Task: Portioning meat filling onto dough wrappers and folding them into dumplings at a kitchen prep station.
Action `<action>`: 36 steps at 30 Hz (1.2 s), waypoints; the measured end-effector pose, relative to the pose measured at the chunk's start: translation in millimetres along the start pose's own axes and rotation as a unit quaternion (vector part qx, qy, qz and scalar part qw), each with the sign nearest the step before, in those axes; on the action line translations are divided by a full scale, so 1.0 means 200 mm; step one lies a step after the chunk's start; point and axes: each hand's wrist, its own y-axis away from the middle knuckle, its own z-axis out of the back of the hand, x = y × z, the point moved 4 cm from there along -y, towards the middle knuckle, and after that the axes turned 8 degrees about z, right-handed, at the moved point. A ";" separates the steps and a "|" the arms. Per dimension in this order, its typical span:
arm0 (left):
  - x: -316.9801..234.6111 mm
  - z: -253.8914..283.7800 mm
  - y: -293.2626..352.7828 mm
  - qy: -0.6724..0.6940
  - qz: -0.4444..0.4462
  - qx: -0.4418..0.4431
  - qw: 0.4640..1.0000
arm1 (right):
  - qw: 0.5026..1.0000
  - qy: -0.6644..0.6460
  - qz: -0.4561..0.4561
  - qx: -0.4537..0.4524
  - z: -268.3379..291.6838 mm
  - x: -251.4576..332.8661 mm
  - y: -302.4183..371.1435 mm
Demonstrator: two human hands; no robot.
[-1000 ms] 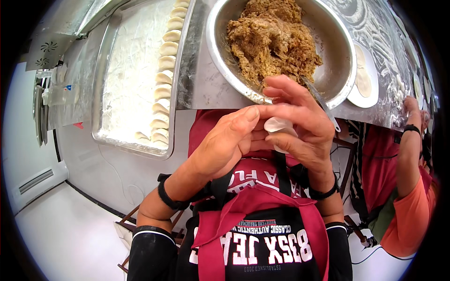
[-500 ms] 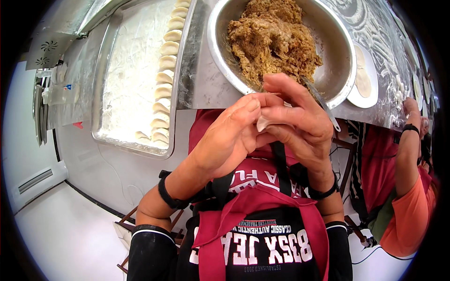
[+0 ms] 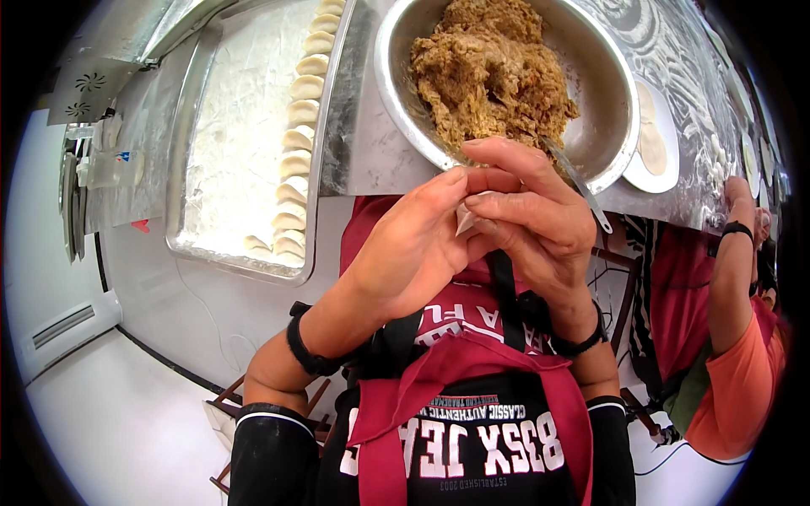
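Note:
Both my hands come together in front of my chest, around a dumpling (image 3: 467, 221) that is mostly hidden by the fingers; only a pale tip of its dough shows. My left hand (image 3: 413, 244) cups it from the left. From the right, the fingers of my right hand (image 3: 544, 215) press on the dough. Just beyond the hands stands a big metal bowl (image 3: 603, 101) with brown minced filling (image 3: 494, 72) heaped in it. A metal utensil (image 3: 582, 185) leans over the bowl's near rim, its handle pointing toward me.
On the left lies a floured metal tray (image 3: 228, 143) with a column of folded dumplings (image 3: 295, 162) along its right side. Right of the bowl, a white dish (image 3: 666, 173) holds round dough wrappers (image 3: 650, 143). Farther right, another person's arm (image 3: 736, 270) reaches to the floury table (image 3: 675, 51).
My right fingers have shifted slightly left and closed more over the dough, so less of it shows. My left hand stays nearly in place. The tray and bowl have not moved.

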 end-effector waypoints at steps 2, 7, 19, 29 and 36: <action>0.00 0.04 -0.01 0.008 0.011 0.009 1.000 | 1.000 0.012 -0.024 -0.010 -0.01 0.03 -0.02; 0.00 0.03 -0.01 0.026 0.025 0.023 0.999 | 0.999 -0.012 -0.020 -0.041 0.01 0.01 -0.01; 0.00 -0.01 -0.01 0.072 0.015 -0.017 0.997 | 0.986 0.140 0.087 0.007 0.00 0.00 -0.06; -0.01 0.00 -0.01 0.067 0.008 -0.020 0.998 | 0.989 0.134 0.059 -0.003 -0.01 -0.01 -0.07; -0.01 0.06 -0.03 0.079 0.006 -0.001 0.997 | 0.972 0.218 0.082 0.023 -0.03 -0.02 -0.09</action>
